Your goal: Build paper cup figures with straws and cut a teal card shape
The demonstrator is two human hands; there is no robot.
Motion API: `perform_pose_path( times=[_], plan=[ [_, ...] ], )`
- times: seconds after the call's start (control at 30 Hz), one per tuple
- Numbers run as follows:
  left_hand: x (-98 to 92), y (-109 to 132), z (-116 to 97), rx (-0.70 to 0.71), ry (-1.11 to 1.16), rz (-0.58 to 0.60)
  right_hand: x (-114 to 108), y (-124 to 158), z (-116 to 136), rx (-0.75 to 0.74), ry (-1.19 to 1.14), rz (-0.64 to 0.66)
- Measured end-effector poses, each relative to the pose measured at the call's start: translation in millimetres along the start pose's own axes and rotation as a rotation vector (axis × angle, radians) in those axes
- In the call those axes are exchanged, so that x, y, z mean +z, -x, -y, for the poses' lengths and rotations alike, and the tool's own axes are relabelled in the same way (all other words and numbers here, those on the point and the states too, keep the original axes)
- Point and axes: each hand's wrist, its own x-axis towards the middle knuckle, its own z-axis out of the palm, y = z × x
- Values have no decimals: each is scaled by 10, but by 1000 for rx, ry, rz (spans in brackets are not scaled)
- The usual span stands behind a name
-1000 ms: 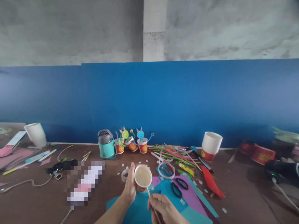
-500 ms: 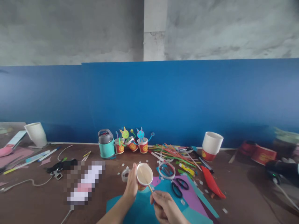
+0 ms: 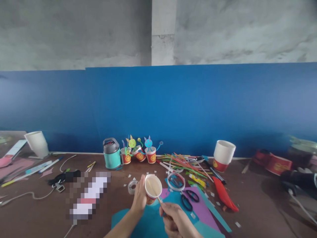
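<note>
My left hand (image 3: 139, 195) is wrapped round the left side of a red and white paper cup (image 3: 153, 191), its mouth tilted towards me. In my right hand (image 3: 173, 215) a thin pale wooden stick (image 3: 159, 200) is pinched; its far end reaches over the rim into the cup. The cup's inside looks pale, and no contents can be made out. Under both hands lies blue paper (image 3: 148, 221), with purple paper (image 3: 203, 208) to the right. Black-handled scissors (image 3: 186, 202) rest on the sheets, and a tape roll (image 3: 133, 187) lies left of the cup.
Decorated paper cups (image 3: 150, 155) with animal faces stand at the back beside a teal flask (image 3: 112, 158). Coloured pipe cleaners (image 3: 180, 163) are heaped behind a round clear container (image 3: 176, 182). Stacked cups (image 3: 224, 155) and a red pouch (image 3: 224, 196) sit at the right.
The whole view has shifted very slightly. Both hands keep their hold on the cup and the stick, with hardly any movement.
</note>
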Motion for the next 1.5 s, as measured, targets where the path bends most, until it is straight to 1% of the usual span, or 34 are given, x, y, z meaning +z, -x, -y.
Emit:
perform_pose_path(
  times=[0.07,0.1,0.13,0.17,0.2,0.27,0.3,0.37,0.4,0.47,0.53,0.6,0.67,0.7,0.73,0.77,0.83,0.9,0.97,1.03,1.1,1.13,1.17,1.2,1.23,1.27,1.3,1.33,1.37,1.4,1.43,1.47,1.5],
  plan=[
    [32,38,-95,-37,16,55,24,-42,-58,-124,215,-142],
    [42,53,-133,-53,27,80,34,-53,-72,-169,299,-192],
    [45,64,-158,-62,35,95,40,-53,-72,-183,331,-212],
    [43,68,-169,-69,41,99,39,-44,-58,-161,299,-193],
    [34,67,-166,-72,40,86,32,-26,-33,-101,219,-142],
    [7,51,-132,-74,28,42,0,16,33,39,-24,3],
    [-7,40,-110,-69,20,18,-24,33,64,82,-112,62],
    [-28,22,-82,-45,15,21,-73,44,110,107,-181,136],
    [-32,19,-81,-24,24,56,-97,41,126,98,-177,152],
    [-33,29,-105,44,55,149,-132,29,160,50,-163,133],
    [-27,61,-147,123,80,232,-154,31,212,-12,-174,72],
    [-12,107,-185,169,76,317,-163,53,277,-60,-207,9],
    [19,155,-207,180,11,419,-164,82,330,-80,-224,-16],
    [42,176,-211,183,-42,449,-159,93,344,-88,-224,-19],
    [69,193,-211,191,-100,454,-151,100,347,-93,-216,-18],
    [99,205,-206,199,-151,441,-139,103,341,-95,-204,-14],
    [156,210,-189,198,-200,372,-108,100,312,-82,-162,6],
    [191,183,-165,184,-184,282,-88,99,289,-53,-84,31],
    [186,128,-139,181,-139,180,-111,111,310,-50,44,51],
    [146,57,-117,188,-109,100,-210,134,385,-47,220,81],
    [93,-7,-99,178,-108,31,-397,152,502,31,432,146],
    [70,-30,-91,170,-114,2,-516,156,565,51,537,126],
    [54,-45,-84,165,-115,-21,-644,157,627,63,648,52],
    [46,-51,-76,164,-114,-33,-774,155,684,36,771,-91],
    [45,-49,-67,169,-110,-29,-896,152,733,-24,889,-279],
    [51,-41,-57,180,-102,-5,-1001,151,771,-69,933,-380],
    [59,-28,-47,192,-96,32,-1083,152,799,-95,965,-446],
    [69,-13,-36,206,-91,71,-1136,155,815,-131,1056,-565],
    [77,2,-27,217,-88,109,-1158,159,821,-184,1204,-717],
    [83,15,-19,224,-89,143,-1150,163,816,-240,1337,-831],
    [86,26,-15,225,-92,167,-1117,164,802,-296,1458,-888],
    [87,36,-16,222,-94,181,-1066,162,781,-340,1551,-884],
    [85,45,-20,217,-93,192,-1006,156,754,-360,1599,-803]
  ],
)
